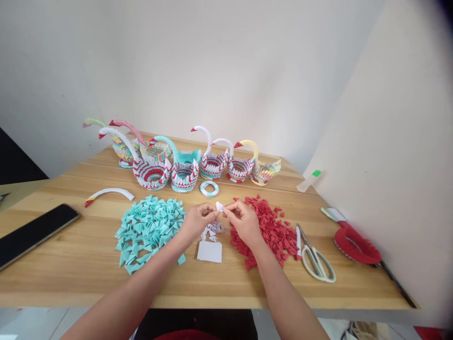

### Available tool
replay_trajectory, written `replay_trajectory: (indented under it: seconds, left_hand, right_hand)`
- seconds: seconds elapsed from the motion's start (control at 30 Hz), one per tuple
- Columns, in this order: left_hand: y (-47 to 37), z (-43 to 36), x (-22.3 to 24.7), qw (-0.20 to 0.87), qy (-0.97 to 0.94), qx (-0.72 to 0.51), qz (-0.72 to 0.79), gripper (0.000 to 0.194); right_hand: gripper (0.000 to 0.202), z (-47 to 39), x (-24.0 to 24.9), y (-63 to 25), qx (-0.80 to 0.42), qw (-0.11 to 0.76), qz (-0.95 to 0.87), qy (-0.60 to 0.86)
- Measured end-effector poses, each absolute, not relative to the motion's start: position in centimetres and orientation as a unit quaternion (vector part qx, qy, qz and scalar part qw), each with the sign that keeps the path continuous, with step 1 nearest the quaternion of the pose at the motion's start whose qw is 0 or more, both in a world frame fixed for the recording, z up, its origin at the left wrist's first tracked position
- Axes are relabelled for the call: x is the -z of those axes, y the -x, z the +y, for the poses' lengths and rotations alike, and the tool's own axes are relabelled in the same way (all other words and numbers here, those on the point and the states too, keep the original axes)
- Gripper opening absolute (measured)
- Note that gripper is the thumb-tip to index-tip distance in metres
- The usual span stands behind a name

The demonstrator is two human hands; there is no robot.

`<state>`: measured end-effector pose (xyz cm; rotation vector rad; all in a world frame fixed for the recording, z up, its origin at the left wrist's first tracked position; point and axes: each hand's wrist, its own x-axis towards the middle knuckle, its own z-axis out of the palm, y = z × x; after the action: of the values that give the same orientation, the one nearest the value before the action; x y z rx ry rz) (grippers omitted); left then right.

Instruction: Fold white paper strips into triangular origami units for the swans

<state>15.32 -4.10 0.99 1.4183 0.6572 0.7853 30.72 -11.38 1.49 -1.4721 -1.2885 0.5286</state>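
Observation:
My left hand (198, 219) and my right hand (245, 221) meet over the middle of the table, each pinching a small folded white paper piece (219, 207) between thumb and fingers. Below them lie a little heap of white folded pieces (212, 230) and a stack of white paper slips (209, 251). A wide heap of turquoise folded paper triangles (150, 229) spreads beside my left forearm. Red folded triangles (274, 231) are heaped beside and partly behind my right hand. Just beyond the hands rests a turquoise and white paper ring (209, 189).
Several folded-paper swans (152, 172) stand along the back of the wooden table (106, 288). A white curved neck piece (111, 191) and a phone (35, 233) lie left. Scissors (316, 259), a red brush (357, 243) and a glue-like tube (309, 180) are at right, near the wall.

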Motion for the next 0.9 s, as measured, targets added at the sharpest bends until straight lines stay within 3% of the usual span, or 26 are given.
replay_trajectory:
  seconds: [0.23, 0.53, 0.8, 0.9]
  left_hand:
    - [-15.2, -4.1, -1.0, 0.697, -0.583, -0.334, 0.25, 0.023]
    - [-15.0, -4.4, -1.5, 0.705, -0.594, -0.307, 0.238, 0.027]
    - [-15.3, -4.8, -1.4, 0.644, -0.651, -0.308, 0.259, 0.015]
    - [-15.2, -5.2, -1.7, 0.593, -0.695, -0.311, 0.263, 0.013]
  right_hand:
    - [0.03, -11.2, -1.5, -30.5, -0.29, 0.542, -0.537, 0.578]
    - [0.035, -11.3, -1.9, -30.7, -0.327, 0.576, -0.502, 0.557]
    - [0.023, -11.6, -2.4, -30.1, -0.257, 0.527, -0.541, 0.603]
    - [0.029, -11.7, -2.2, -29.8, -0.242, 0.526, -0.543, 0.608]
